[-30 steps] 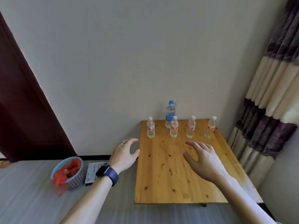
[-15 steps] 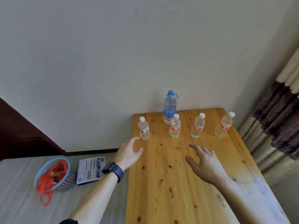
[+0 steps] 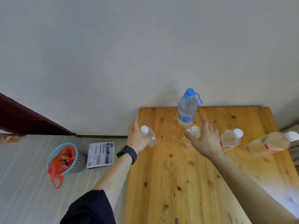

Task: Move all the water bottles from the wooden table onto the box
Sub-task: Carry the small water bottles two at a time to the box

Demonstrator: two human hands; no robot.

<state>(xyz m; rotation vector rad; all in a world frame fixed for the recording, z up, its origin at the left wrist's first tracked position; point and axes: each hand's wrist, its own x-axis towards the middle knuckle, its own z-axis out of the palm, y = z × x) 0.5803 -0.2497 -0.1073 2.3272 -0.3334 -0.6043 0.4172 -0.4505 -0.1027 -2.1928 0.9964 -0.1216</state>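
Now, from the left: a dark door (image 3: 24, 117) meets the floor (image 3: 24, 183), where a basket (image 3: 79, 160) lined with a red bag (image 3: 62, 164) stands just beside a printed leaflet (image 3: 101, 153), as they did half a second ago. Next comes the left hand (image 3: 137, 138), with a watch (image 3: 126, 153) on the wrist and a ring (image 3: 131, 128) on one finger. It was short of the table's corner before and has now reached the first bottle (image 3: 148, 135), the leftmost of the small white-capped ones. Its fingers are stretched out rather than curled, the palm lies against or just beside the bottle's left side (which of the two I cannot tell), and it has no grip on it yet. That bottle stands upright near the left edge of the table (image 3: 178, 183). Farther back, close to the wall (image 3: 145, 46), the big bottle (image 3: 186, 110) with the blue cap stands where it did. In front of it is the second bottle (image 3: 194, 130), now half hidden by the right hand (image 3: 205, 139), which has moved up from mid-table to the row. This hand is wide open, fingers spread, its forefinger pointing past the big bottle, and it holds nothing. Just beside its right edge stands the third bottle (image 3: 229, 139), and near the table's right edge the fourth bottle (image 3: 271, 143); none of the five has shifted. At the far right only a sliver of curtain (image 3: 294, 152) shows, far less than before.
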